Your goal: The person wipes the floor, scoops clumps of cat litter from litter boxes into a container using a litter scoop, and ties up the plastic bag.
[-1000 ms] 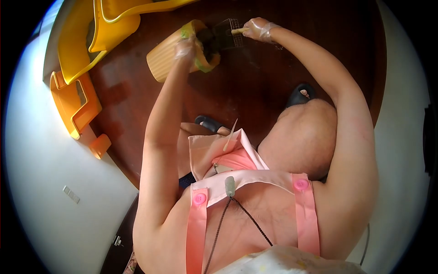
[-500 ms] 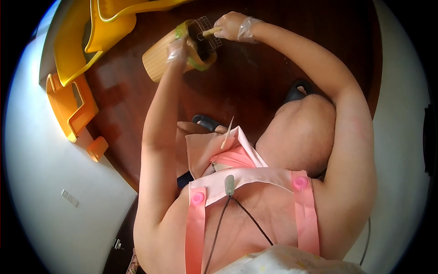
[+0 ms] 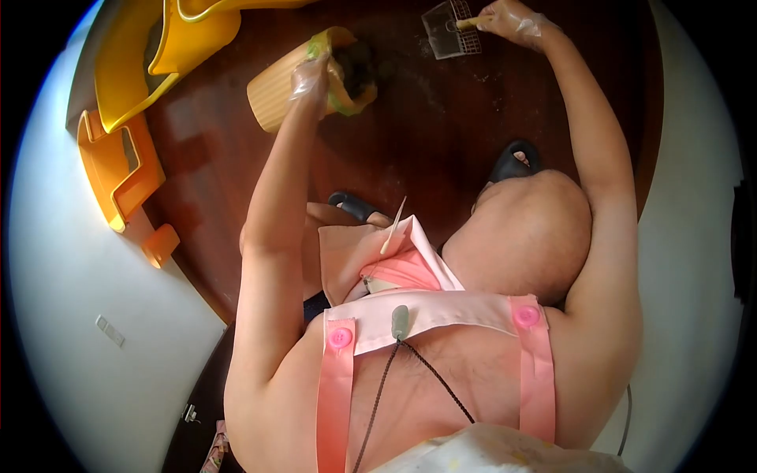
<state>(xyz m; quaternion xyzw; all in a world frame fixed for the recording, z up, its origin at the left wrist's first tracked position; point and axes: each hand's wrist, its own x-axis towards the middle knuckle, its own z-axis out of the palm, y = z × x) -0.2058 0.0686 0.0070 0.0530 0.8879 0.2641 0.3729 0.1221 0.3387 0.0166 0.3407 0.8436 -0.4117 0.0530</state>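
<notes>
A cream ribbed waste bin (image 3: 277,93) lies tilted above the floor, its mouth toward the right. A greenish liner bag (image 3: 341,38) is folded over its rim, and dark contents show inside. My left hand (image 3: 310,72), in a clear plastic glove, is closed on the bin's rim. To the right of the bin, my gloved right hand (image 3: 511,22) is closed around the light handle of a wire-mesh litter scoop (image 3: 451,33). The scoop is apart from the bin, and only see-through mesh shows in it.
Yellow plastic tubs (image 3: 130,75) stand at the upper left, with an orange open-fronted box (image 3: 118,169) and a small orange piece (image 3: 162,246) below. Pale specks dot the dark red-brown floor (image 3: 410,118). White walls curve along both sides. A thin pale stick (image 3: 394,225) pokes from the apron pocket.
My right hand has drawn the litter scoop out of the bin's mouth, moving right and upward in view. My left hand still holds the bin in nearly the same place.
</notes>
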